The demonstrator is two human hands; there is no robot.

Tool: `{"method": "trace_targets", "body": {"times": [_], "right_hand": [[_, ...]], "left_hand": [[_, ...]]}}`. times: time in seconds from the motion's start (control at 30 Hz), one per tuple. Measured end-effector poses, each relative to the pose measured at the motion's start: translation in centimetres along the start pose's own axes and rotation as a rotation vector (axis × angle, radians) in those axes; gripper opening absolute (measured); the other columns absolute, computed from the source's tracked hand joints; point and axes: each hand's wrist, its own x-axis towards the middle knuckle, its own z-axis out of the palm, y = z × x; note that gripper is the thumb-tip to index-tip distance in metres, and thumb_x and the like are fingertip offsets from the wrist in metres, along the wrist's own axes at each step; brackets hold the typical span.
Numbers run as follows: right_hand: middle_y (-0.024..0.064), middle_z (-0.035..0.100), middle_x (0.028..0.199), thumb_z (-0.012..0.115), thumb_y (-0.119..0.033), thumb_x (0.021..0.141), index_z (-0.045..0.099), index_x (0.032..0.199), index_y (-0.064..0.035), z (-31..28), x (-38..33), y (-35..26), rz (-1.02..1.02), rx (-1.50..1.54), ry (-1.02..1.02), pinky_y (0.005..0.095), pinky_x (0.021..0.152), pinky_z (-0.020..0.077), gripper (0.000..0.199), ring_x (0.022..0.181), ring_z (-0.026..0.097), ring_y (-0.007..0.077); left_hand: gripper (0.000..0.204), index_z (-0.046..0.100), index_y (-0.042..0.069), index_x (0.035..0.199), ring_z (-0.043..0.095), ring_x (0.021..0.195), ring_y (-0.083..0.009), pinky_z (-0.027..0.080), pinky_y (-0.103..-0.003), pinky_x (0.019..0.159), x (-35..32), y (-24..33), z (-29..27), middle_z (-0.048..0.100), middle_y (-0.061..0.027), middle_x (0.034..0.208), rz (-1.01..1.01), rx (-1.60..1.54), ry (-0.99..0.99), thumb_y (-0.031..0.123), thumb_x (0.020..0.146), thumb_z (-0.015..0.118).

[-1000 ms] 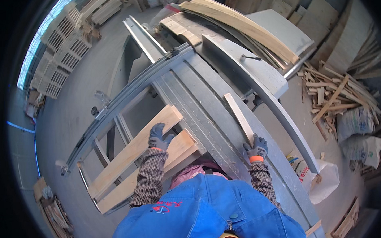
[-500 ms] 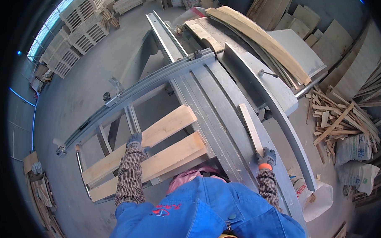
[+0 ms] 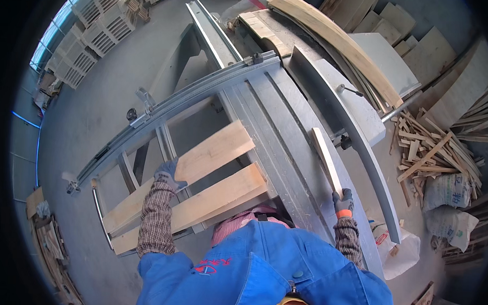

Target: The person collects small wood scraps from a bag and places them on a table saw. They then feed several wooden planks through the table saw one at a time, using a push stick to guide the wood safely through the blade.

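My left hand [image 3: 169,173], in a grey glove, is closed over the farther of two pale wooden boards [image 3: 217,150], around the board's middle. The nearer board [image 3: 221,197] lies roughly alongside it on the metal frame, close to my body, with no hand on it. My right hand [image 3: 343,203], gloved with an orange cuff, grips the near end of a narrow wooden strip [image 3: 326,159]. That strip points away from me over the right side of the grey machine table [image 3: 292,149].
A long curved-looking metal fence [image 3: 362,156] runs along the table's right. The sliding rail [image 3: 175,110] with clamps borders the far left. Scrap strips [image 3: 432,153] and white sacks [image 3: 447,192] lie on the floor at right. Stacked pallets [image 3: 106,21] stand far left.
The farther board has shifted slightly away from the nearer one and shows more of its broad face, my left hand moving with it. The strip in my right hand has shifted slightly.
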Motion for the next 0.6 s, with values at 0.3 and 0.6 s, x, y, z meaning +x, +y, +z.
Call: {"method": "trace_targets", "body": {"times": [0.3, 0.6], "right_hand": [[0.002, 0.059, 0.076, 0.065, -0.026, 0.089, 0.062, 0.124, -0.0066, 1.5, 1.5, -0.4, 0.025, 0.59, -0.042, 0.0264, 0.055, 0.0397, 0.04, 0.062, 0.05, 0.0089], [0.0043, 0.062, 0.089, 0.065, -0.031, 0.093, 0.057, 0.139, -0.0096, -0.7, 2.7, -3.2, -0.104, 0.552, -0.204, 0.0272, 0.06, 0.0448, 0.051, 0.068, 0.055, 0.0119]], "left_hand": [[0.12, 0.025, 0.013, 0.158, 0.04, 0.139, -0.0354, 0.032, -0.043, 0.119, 8.8, 3.9, -1.2, 0.044, -0.0192, 0.147, 0.093, -0.001, 0.052, 0.054, 0.063, 0.086], [0.115, 0.034, 0.01, 0.154, 0.044, 0.134, -0.0395, 0.038, -0.045, 0.114, 12.8, 8.2, -2.5, 0.047, -0.0228, 0.142, 0.273, -0.27, -0.008, 0.049, 0.06, 0.088]]}}
